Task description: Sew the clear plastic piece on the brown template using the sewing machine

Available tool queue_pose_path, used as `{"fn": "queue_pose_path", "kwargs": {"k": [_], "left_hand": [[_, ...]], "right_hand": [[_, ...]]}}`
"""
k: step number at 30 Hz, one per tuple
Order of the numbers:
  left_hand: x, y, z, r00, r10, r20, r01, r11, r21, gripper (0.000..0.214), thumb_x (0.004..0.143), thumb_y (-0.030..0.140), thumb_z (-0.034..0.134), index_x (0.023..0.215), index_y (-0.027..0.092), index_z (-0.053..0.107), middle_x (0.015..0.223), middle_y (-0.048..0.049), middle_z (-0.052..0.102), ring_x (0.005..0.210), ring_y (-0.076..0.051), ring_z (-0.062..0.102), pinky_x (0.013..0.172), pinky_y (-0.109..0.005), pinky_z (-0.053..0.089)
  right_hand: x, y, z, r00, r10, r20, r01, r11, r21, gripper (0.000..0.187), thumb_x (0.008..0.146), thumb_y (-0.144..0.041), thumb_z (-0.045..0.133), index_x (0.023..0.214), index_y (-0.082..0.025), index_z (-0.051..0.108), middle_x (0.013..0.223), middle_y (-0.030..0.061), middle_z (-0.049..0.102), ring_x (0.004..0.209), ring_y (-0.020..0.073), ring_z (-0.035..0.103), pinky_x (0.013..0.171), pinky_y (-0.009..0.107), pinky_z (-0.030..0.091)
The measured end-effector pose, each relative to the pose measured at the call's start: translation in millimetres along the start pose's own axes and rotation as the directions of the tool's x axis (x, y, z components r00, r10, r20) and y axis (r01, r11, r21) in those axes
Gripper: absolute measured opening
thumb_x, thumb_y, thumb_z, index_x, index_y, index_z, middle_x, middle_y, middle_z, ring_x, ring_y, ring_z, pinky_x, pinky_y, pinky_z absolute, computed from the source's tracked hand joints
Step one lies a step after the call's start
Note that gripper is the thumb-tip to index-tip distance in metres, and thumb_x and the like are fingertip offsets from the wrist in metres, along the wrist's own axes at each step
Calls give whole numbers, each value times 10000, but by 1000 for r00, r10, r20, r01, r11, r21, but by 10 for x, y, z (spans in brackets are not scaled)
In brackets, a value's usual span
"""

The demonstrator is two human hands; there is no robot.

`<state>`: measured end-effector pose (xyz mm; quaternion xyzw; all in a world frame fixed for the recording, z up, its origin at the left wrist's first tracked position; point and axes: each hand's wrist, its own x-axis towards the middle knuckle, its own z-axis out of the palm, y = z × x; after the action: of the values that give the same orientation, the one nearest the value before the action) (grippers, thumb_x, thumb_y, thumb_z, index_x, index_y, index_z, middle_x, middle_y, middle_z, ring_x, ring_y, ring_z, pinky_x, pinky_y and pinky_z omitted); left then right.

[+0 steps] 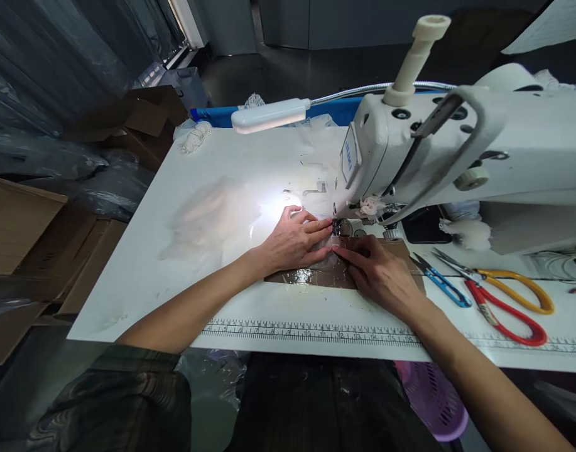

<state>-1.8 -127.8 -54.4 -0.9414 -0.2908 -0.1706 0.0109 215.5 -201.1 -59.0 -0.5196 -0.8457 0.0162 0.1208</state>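
My left hand [297,238] lies with its fingers stretched out, pressing on a piece of sheer white fabric [333,243]. Its fingertips are right beside the presser foot [337,227] of a white sewing machine [391,144]. From the other side my right hand [379,270] pinches the near edge of that fabric between thumb and forefinger, its other fingers curled. Under both hands is a brown board covered with shiny clear tape [301,277]. The needle's tip is too small to make out.
Blue thread snips [441,282] and scissors with orange and red handles [504,304] lie right of my right hand. A lamp [271,116] hangs over the white table [141,276]. White cord [196,138] lies at the back left; cardboard boxes [28,232] stand left.
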Motion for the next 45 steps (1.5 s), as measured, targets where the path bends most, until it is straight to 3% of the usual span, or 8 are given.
{"fn": "queue_pose_path", "kwargs": {"k": [14, 19, 26, 35, 41, 45], "left_hand": [[-12, 2, -4, 999, 24, -26, -23, 999, 37, 366, 960, 427, 440, 1189, 194, 604, 1294, -88, 597, 1004, -236, 564, 955, -479, 346], [-39, 29, 4, 989, 88, -119, -88, 996, 5, 232, 947, 319, 468, 1004, 187, 649, 1089, -57, 681, 872, -186, 575, 895, -432, 384], [-55, 39, -8, 968, 249, -12, -249, 965, -83, 209, 906, 213, 462, 926, 201, 669, 999, -49, 691, 830, -168, 577, 800, -379, 409], [-49, 30, -52, 946, 324, -12, -324, 944, -67, 211, 885, 249, 482, 895, 203, 687, 945, -43, 694, 756, -162, 554, 749, -366, 411], [-46, 30, -99, 950, 313, 5, -310, 944, -111, 206, 868, 284, 491, 904, 242, 689, 958, -37, 692, 850, -189, 586, 886, -439, 395], [-55, 11, -100, 947, 319, 26, -315, 943, -109, 233, 875, 315, 471, 912, 223, 681, 1003, -42, 685, 859, -183, 587, 932, -426, 387]], "right_hand": [[1, 3, -10, 999, 38, 13, -38, 999, 12, 404, 923, -246, 419, 1273, -340, 597, 1073, 92, 537, 889, 182, 567, 542, 238, 423], [1, 8, 3, 998, 59, 25, -59, 998, 28, 402, 937, -270, 411, 1295, -343, 579, 1087, 93, 537, 888, 179, 565, 579, 252, 446], [4, 9, 6, 998, 53, 37, -53, 999, 4, 416, 938, -256, 407, 1316, -334, 564, 1087, 96, 538, 873, 172, 559, 587, 244, 435], [1, 9, 6, 1000, 18, 3, -18, 999, -32, 414, 929, -242, 412, 1301, -320, 577, 1062, 100, 540, 849, 172, 553, 532, 234, 389], [11, -1, -34, 999, -27, 30, 30, 995, -99, 430, 912, -227, 419, 1312, -300, 557, 1059, 104, 537, 796, 164, 542, 503, 229, 356], [35, -15, -41, 998, -32, 45, 38, 992, -119, 413, 933, -232, 383, 1302, -287, 561, 1061, 109, 547, 766, 159, 548, 492, 233, 336]]}}
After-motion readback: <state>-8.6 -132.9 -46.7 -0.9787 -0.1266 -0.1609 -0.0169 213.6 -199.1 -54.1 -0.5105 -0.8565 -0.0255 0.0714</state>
